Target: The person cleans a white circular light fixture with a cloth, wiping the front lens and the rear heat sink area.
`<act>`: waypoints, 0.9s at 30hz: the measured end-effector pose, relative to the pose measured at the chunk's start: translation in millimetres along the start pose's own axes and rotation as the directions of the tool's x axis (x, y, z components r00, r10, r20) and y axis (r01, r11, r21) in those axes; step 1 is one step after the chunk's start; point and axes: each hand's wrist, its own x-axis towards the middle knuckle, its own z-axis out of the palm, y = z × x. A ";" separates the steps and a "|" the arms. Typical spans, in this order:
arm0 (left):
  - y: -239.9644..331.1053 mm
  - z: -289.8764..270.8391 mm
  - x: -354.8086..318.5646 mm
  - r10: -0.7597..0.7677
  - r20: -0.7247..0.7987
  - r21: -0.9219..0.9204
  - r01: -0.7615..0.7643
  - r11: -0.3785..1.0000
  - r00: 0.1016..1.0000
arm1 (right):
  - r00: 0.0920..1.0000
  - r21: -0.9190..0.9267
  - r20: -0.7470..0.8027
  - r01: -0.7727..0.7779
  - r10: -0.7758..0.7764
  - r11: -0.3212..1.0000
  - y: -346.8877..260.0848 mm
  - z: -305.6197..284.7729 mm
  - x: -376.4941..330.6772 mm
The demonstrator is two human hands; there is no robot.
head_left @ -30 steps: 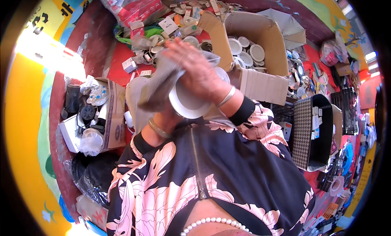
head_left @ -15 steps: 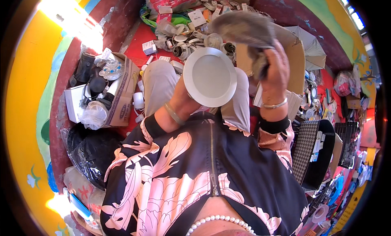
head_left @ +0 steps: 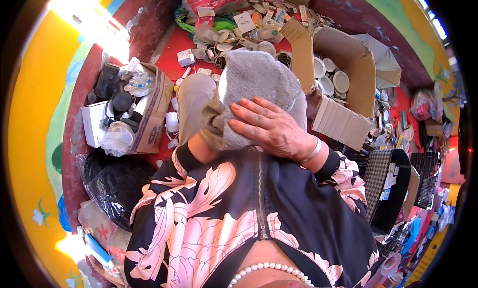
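Observation:
A grey cloth is draped over a round white ceiling light, hiding all but a sliver of its rim at the left. My right hand lies flat on the cloth, fingers stretched out toward the left. Under the cloth, my left hand supports the light from below; only part of the wrist shows, and the fingers are hidden. Light and cloth are held above my lap, between my knees.
To the right stands an open cardboard box with several round white lights inside. At the left is a carton of dark and clear items. Small boxes and loose fittings cover the far floor. A black plastic bag lies nearby.
My right hand has come down and left from above the cardboard box, bringing the grey cloth onto the light's face. The light stays in my left hand, now mostly covered.

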 end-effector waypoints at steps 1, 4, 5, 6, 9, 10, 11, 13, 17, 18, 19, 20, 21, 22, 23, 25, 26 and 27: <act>0.9 -3.1 -3.0 -0.019 0.046 0.027 0.018 0.999 0.999 | 1.000 -0.037 -0.005 -0.002 0.002 0.999 0.7 -2.1 -7.2; -0.7 -8.1 -12.5 -0.035 0.103 0.086 0.026 0.996 0.994 | 0.995 -0.165 -0.102 -0.008 -0.009 0.986 9.6 0.3 -29.9; -1.6 -5.5 -13.1 -0.027 0.099 0.077 0.020 0.997 0.995 | 0.994 -0.194 -0.109 -0.006 -0.016 0.981 13.1 1.1 -35.1; -1.2 -4.2 -9.4 -0.042 0.057 0.026 0.040 0.999 0.998 | 0.993 -0.221 -0.117 -0.004 -0.022 0.975 16.8 0.9 -40.3; -3.8 13.9 11.5 -0.040 -0.140 -0.203 0.010 0.979 0.989 | 0.993 -0.318 -0.116 -0.015 -0.023 0.948 24.8 -1.2 -55.8; 0.4 40.5 19.9 -0.016 -0.172 -0.188 -0.017 0.982 0.985 | 0.994 -0.332 -0.107 -0.031 -0.005 0.943 26.9 -1.9 -58.8; 0.6 43.4 21.9 -0.001 -0.190 -0.169 -0.032 0.985 0.982 | 0.995 -0.347 -0.102 -0.050 0.016 0.937 28.9 -3.4 -62.1; 0.7 49.4 25.3 0.030 -0.226 -0.129 -0.061 0.990 0.974 | 0.977 -0.374 -0.171 -0.187 0.131 0.908 40.5 -5.6 -72.5; 4.5 56.7 33.9 0.069 -0.392 0.004 -0.073 0.997 0.918 | 0.596 0.140 -0.553 -0.622 0.582 0.770 71.5 -17.3 -102.5; 6.4 54.9 33.9 0.156 -0.448 0.155 -0.095 0.983 0.880 | 0.428 0.646 -0.484 -0.414 0.764 0.641 80.0 -28.1 -109.9; 8.6 52.6 34.8 0.248 -0.491 0.302 -0.103 0.948 0.835 | 0.321 0.945 -0.284 -0.064 0.903 0.320 87.0 -36.9 -114.9; 10.0 62.2 41.4 0.258 -0.567 0.308 -0.089 0.947 0.782 | 0.271 0.958 -0.285 0.050 0.919 0.283 81.2 -47.4 -110.6; 9.6 62.6 44.5 0.345 -0.550 0.415 -0.109 0.903 0.761 | 0.258 0.965 -0.263 0.080 0.930 0.250 77.2 -51.9 -108.3; 9.3 62.9 47.0 0.430 -0.522 0.517 -0.127 0.846 0.737 | 0.247 0.970 -0.239 0.111 0.939 0.218 72.8 -54.2 -106.2; 8.6 64.2 50.3 0.508 -0.485 0.610 -0.141 0.780 0.712 | 0.235 0.973 -0.215 0.138 0.948 0.187 66.6 -56.2 -105.0; 8.1 62.3 54.9 0.625 -0.372 0.742 -0.184 0.644 0.686 | 0.397 0.965 -0.183 0.245 0.899 0.088 46.4 -50.8 -94.9; 8.7 63.5 58.5 0.658 -0.323 0.807 -0.165 0.567 0.680 | 0.490 0.951 -0.192 0.308 0.850 0.037 35.2 -44.9 -87.4; 9.1 65.4 61.9 0.682 -0.279 0.858 -0.144 0.494 0.676 | 0.571 0.935 -0.201 0.355 0.796 -0.019 26.3 -40.3 -77.1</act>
